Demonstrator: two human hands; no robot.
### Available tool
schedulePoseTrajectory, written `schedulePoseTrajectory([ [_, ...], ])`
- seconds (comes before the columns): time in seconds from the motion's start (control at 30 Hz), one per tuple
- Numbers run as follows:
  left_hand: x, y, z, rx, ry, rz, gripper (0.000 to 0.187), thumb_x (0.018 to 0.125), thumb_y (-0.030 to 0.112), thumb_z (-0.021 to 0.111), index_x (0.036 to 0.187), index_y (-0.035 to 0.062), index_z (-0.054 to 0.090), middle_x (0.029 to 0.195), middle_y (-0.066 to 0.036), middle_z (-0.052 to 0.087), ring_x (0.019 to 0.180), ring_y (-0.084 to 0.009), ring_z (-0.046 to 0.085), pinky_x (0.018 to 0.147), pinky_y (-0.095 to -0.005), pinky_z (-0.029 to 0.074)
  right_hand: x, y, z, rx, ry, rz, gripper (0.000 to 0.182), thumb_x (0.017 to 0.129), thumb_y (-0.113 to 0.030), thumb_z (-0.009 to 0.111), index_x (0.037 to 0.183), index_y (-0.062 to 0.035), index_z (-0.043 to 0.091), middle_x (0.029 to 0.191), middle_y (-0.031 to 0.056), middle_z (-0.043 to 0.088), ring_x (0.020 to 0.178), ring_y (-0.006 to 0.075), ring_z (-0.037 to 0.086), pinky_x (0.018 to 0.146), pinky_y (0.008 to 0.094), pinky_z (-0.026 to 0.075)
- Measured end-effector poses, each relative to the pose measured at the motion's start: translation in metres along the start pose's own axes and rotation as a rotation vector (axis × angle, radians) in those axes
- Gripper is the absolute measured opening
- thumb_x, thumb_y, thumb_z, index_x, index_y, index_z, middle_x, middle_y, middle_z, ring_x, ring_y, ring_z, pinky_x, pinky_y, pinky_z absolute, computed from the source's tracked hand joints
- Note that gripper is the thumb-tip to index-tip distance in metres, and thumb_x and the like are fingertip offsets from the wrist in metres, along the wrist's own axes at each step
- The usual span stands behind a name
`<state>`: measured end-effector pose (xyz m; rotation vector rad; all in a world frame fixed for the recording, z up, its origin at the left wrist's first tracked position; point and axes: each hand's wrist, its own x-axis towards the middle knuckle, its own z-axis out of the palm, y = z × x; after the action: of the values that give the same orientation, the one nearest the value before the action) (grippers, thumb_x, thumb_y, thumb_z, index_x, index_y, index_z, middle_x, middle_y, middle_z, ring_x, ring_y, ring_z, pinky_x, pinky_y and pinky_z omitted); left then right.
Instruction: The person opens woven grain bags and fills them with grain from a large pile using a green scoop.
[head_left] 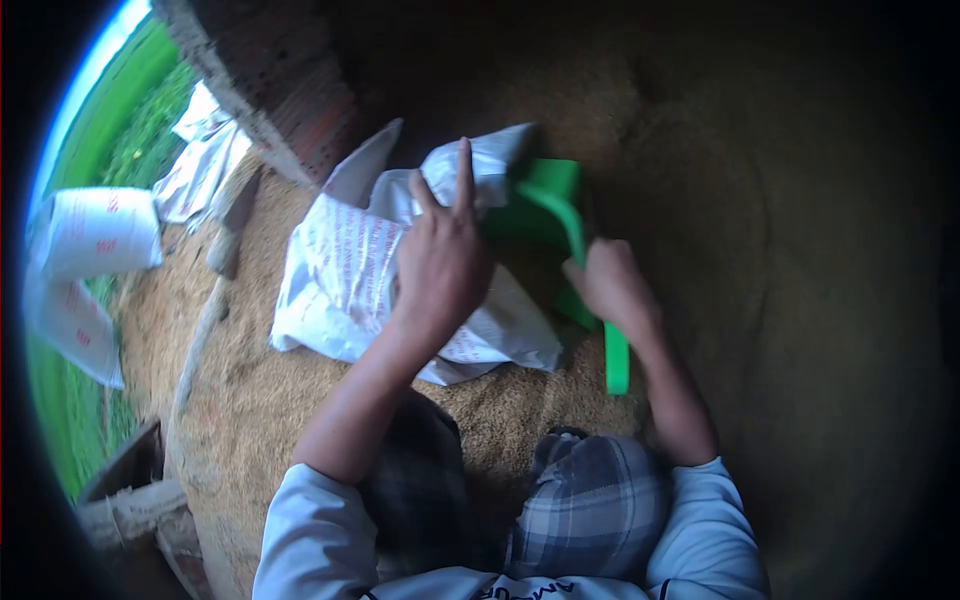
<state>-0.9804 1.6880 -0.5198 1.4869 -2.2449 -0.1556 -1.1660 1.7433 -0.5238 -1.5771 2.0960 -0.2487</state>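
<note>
My left hand (440, 262) grips the white woven sack's (345, 275) mouth open at twelve o'clock, so my right hand (610, 285), fist closed around the green plastic scoop (560, 200), can tip grain (260, 400) in.

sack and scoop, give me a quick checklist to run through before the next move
1. Left hand on the sack, holding its mouth: ok.
2. Right hand gripping the green scoop by its handle: ok.
3. Scoop at the sack mouth: ok, its front end sits right by the opening.
4. Grain in the scoop: cannot tell, the inside is hidden.
5. How full the sack is: cannot tell, though it lies rather flat on the grain.
6. Spare sacks nearby: ok, at the left.
</note>
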Motion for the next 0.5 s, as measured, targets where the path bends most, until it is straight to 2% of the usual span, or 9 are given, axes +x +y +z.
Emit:
schedulePoseTrajectory([
  [0.07, 0.001, -0.005, 0.012, 0.01, -0.022, 0.083, 0.09, 0.066, 0.001, 0.057, 0.144, 0.0242, 0.018, 0.133, -0.043, 0.015, 0.074, -0.0401, 0.061, 0.061, -0.0403, 0.052, -0.019, 0.012, 0.005, -0.017, 0.075, -0.001, 0.026, 0.08, -0.02, 0.06, 0.089, 0.0048, 0.062, 0.073, 0.0258, 0.061, 0.074, 0.0384, 0.062, 0.063, 0.043, 0.051],
  [0.1, 0.002, -0.006, 0.014, 0.02, -0.114, 0.119, 0.095, 0.064, -0.002, 0.054, 0.144, 0.0303, 0.015, 0.14, -0.037, 0.008, 0.093, -0.0443, 0.056, 0.077, -0.0438, 0.049, -0.026, 0.021, 0.008, 0.014, 0.117, -0.016, 0.026, 0.081, -0.02, 0.059, 0.09, 0.0035, 0.062, 0.073, 0.0249, 0.061, 0.071, 0.038, 0.063, 0.061, 0.0429, 0.051],
  [0.17, 0.004, -0.009, 0.022, 0.184, -0.023, 0.215, 0.095, 0.064, -0.005, 0.052, 0.144, 0.0322, 0.015, 0.145, -0.03, 0.003, 0.114, -0.0471, 0.043, 0.095, -0.0488, 0.038, -0.053, 0.023, -0.028, -0.03, 0.096, 0.209, 0.027, 0.082, -0.023, 0.059, 0.094, 0.0003, 0.063, 0.071, 0.0227, 0.062, 0.067, 0.0336, 0.065, 0.059, 0.04, 0.05],
  [0.23, 0.009, -0.01, 0.024, 0.169, -0.051, 0.217, 0.095, 0.066, -0.006, 0.051, 0.144, 0.0338, 0.014, 0.146, -0.028, 0.002, 0.128, -0.0465, 0.027, 0.103, -0.0521, 0.026, -0.07, 0.089, -0.024, 0.35, 0.252, 0.14, 0.028, 0.085, -0.023, 0.059, 0.098, 0.002, 0.061, 0.078, 0.0121, 0.066, 0.07, 0.0167, 0.064, 0.064, 0.0322, 0.049],
  [0.27, 0.011, -0.01, 0.024, 0.108, -0.042, 0.243, 0.088, 0.068, -0.007, 0.05, 0.141, 0.035, 0.024, 0.147, -0.025, 0.001, 0.131, -0.0459, 0.021, 0.106, -0.0526, 0.021, -0.077, 0.111, -0.023, 0.58, 0.39, 0.128, 0.023, 0.084, -0.019, 0.058, 0.083, 0.0032, 0.064, 0.07, 0.0072, 0.065, 0.063, 0.0131, 0.062, 0.051, 0.0321, 0.046],
  [0.3, 0.01, -0.012, 0.027, 0.094, -0.052, 0.245, 0.088, 0.068, -0.007, 0.05, 0.141, 0.035, 0.024, 0.147, -0.025, 0.001, 0.131, -0.0459, 0.021, 0.106, -0.0526, 0.021, -0.083, 0.136, -0.024, 0.694, 0.474, 0.125, 0.023, 0.083, -0.018, 0.058, 0.094, 0.0019, 0.061, 0.077, 0.0064, 0.064, 0.064, 0.0131, 0.061, 0.052, 0.0296, 0.047],
  [0.37, 0.01, -0.014, 0.034, 0.194, -0.098, 0.431, 0.085, 0.064, -0.013, 0.046, 0.135, 0.0338, 0.039, 0.15, -0.017, -0.001, 0.134, -0.0428, 0.013, 0.109, -0.0524, 0.016, -0.105, 0.142, -0.042, 0.881, 0.508, 0.376, 0.026, 0.084, -0.021, 0.057, 0.1, -0.0009, 0.058, 0.076, 0.0061, 0.06, 0.06, 0.0133, 0.058, 0.052, 0.0279, 0.048],
  [0.4, 0.009, -0.012, 0.036, 0.146, -0.133, 0.401, 0.073, 0.067, -0.01, 0.047, 0.127, 0.031, 0.05, 0.15, -0.015, 0.0, 0.135, -0.0404, 0.013, 0.109, -0.0519, 0.015, -0.109, 0.153, -0.045, 0.872, 0.512, 0.383, 0.026, 0.084, -0.021, 0.057, 0.1, -0.0009, 0.058, 0.076, 0.0061, 0.06, 0.06, 0.0133, 0.058, 0.052, 0.0279, 0.048],
  [0.5, 0.006, -0.006, 0.04, 0.103, -0.283, 0.226, 0.067, 0.069, -0.006, 0.049, 0.126, 0.029, 0.052, 0.15, -0.017, 0.0, 0.135, -0.0394, 0.016, 0.108, -0.0506, 0.017, -0.119, 0.228, -0.02, 0.986, 0.519, 0.593, 0.029, 0.085, -0.025, 0.055, 0.104, -0.0034, 0.053, 0.077, 0.0061, 0.058, 0.059, 0.0149, 0.057, 0.046, 0.0263, 0.047],
])
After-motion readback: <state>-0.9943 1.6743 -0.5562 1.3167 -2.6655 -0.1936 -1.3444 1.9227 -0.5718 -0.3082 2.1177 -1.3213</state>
